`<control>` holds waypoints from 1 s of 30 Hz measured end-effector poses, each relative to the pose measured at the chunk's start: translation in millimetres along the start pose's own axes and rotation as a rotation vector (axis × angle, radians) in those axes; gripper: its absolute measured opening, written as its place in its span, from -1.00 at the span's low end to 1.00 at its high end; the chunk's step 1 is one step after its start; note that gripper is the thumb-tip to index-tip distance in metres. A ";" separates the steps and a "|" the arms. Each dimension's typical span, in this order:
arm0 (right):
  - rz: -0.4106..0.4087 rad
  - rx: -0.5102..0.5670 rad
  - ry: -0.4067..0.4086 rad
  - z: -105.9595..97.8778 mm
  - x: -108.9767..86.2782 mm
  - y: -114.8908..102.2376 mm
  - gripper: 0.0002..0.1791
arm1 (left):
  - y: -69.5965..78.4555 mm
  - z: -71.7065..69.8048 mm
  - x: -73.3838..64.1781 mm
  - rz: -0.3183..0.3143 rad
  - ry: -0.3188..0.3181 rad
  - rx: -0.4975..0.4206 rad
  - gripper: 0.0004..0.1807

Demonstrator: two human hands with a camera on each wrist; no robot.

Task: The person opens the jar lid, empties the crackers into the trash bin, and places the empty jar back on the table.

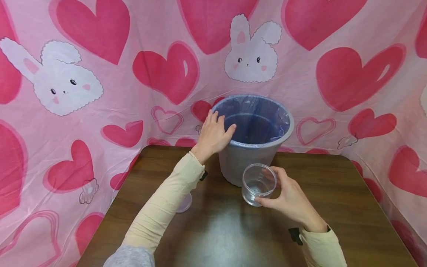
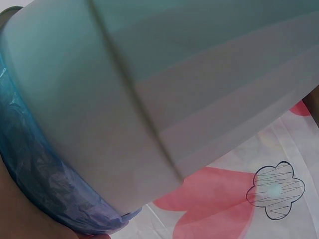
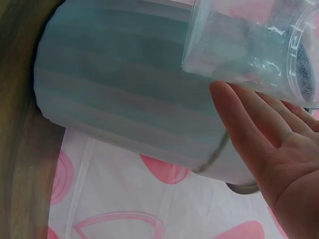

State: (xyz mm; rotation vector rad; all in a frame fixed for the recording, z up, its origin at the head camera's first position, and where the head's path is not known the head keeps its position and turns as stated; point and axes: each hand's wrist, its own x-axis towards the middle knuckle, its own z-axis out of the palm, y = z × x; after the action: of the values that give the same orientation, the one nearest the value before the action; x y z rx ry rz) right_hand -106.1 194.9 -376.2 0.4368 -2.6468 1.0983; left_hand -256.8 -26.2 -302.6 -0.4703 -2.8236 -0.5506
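A grey trash bin (image 1: 247, 163) lined with a blue plastic bag (image 1: 253, 115) stands upright at the back of the table. At the bin's left rim is my left hand (image 1: 213, 135), fingers extended and spread, thumb over the opening. The left wrist view shows the blue bag (image 2: 45, 174) folded over the rim, right beside that hand. My right hand (image 1: 293, 196) holds a clear plastic jar (image 1: 258, 183) between thumb and fingers, in front of the bin. The jar's round mouth is uncovered, tilted towards me. In the right wrist view, fingers (image 3: 249, 119) lie along the jar's side.
A round, pinkish translucent lid (image 1: 185, 204) lies on the brown wooden table (image 1: 213, 237), partly hidden by my left forearm. A pink cloth (image 1: 166, 22) with hearts and rabbits hangs behind the table and along its sides.
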 end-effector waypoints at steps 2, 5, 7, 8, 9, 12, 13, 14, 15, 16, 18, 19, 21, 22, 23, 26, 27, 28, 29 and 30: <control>0.000 0.005 -0.008 1.4 -0.2 1.1 -0.06 | -0.2 -0.1 -0.1 0.002 0.001 -0.003 -0.28; 0.006 0.004 -0.020 4.1 -0.5 3.7 -0.05 | 0.3 -0.5 -0.1 0.005 0.002 -0.003 -0.28; 0.013 0.001 -0.027 5.9 -0.7 5.1 -0.05 | 0.7 -0.6 0.0 0.005 0.001 -0.003 -0.28; 0.016 -0.002 -0.030 7.0 -0.8 6.0 -0.05 | 0.8 -0.5 0.2 0.006 0.000 0.000 -0.28; 0.018 -0.005 -0.032 7.9 -0.9 6.7 -0.05 | 1.0 -0.5 0.3 0.005 0.000 0.000 -0.28; 0.023 -0.007 -0.037 10.6 -1.3 8.3 -0.05 | 0.8 0.1 0.7 0.004 -0.001 0.005 -0.27; 0.023 -0.005 -0.037 11.5 -1.5 8.7 -0.05 | 0.7 0.4 0.8 0.004 0.000 0.009 -0.27; 0.023 -0.004 -0.038 12.4 -1.7 9.3 -0.05 | 0.6 0.4 0.9 0.004 0.003 0.010 -0.27; 0.026 -0.004 -0.038 13.2 -1.8 9.7 -0.05 | 0.6 0.5 1.0 0.004 0.004 0.011 -0.27; 0.028 0.000 -0.040 14.1 -2.1 10.2 -0.05 | 0.5 0.7 1.0 0.004 0.005 0.013 -0.27; 0.030 0.003 -0.044 15.8 -2.7 11.4 -0.05 | 0.3 0.7 0.8 0.002 0.005 0.013 -0.27; 0.031 0.007 -0.046 16.8 -3.0 12.1 -0.05 | 0.2 0.7 0.6 0.002 0.006 0.012 -0.27; 0.043 0.013 -0.055 18.4 -3.6 13.5 -0.05 | 0.0 0.6 0.2 0.001 0.006 0.010 -0.28; 0.049 0.017 -0.059 19.2 -3.9 14.1 -0.05 | 0.1 0.5 0.1 0.002 0.005 0.009 -0.28; 0.056 0.020 -0.063 19.9 -4.3 14.6 -0.05 | 0.1 0.4 -0.1 0.002 0.004 0.010 -0.28; 0.069 0.029 -0.072 22.4 -5.1 16.4 -0.04 | 0.1 0.3 -0.3 0.005 0.005 0.011 -0.29; 0.069 0.028 -0.073 23.3 -5.4 16.9 -0.04 | 0.2 0.2 -0.4 0.006 0.004 0.010 -0.29; 0.065 0.027 -0.074 24.3 -5.7 17.6 -0.04 | 0.2 0.1 -0.5 0.006 0.002 0.011 -0.29; 0.063 0.027 -0.074 25.3 -6.1 18.3 -0.04 | 0.1 0.0 -0.6 0.006 0.002 0.009 -0.29; 0.055 0.026 -0.075 26.2 -6.4 19.1 -0.04 | 0.2 -0.1 -0.5 0.007 0.002 0.008 -0.28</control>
State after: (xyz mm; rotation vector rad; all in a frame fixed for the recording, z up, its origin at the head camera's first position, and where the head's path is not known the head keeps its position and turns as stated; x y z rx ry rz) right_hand -109.9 190.1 -408.6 0.4212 -2.7277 1.1550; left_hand -256.3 -26.3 -302.7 -0.4773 -2.8203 -0.5375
